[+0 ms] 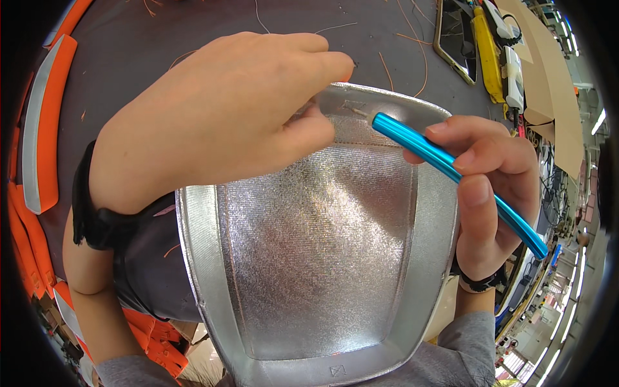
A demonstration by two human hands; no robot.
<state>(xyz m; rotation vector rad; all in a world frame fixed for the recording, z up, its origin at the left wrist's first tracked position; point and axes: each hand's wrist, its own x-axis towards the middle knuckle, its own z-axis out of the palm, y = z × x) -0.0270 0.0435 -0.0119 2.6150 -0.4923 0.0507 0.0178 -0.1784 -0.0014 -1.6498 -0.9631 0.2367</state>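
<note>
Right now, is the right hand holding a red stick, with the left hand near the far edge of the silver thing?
Not quite: the stick is shiny blue, not red, as the head view shows. The rest is right: the right hand holds it, and the left hand is near the far edge of the silver thing.

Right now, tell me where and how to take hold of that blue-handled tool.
Pinch the blue-handled tool around mid-shaft, coming from the right, much as the right hand does. The handle is a long, slim rod sloping down to the right; its thin tip points up and left, so a grip there should probably stay clear of it.
</note>
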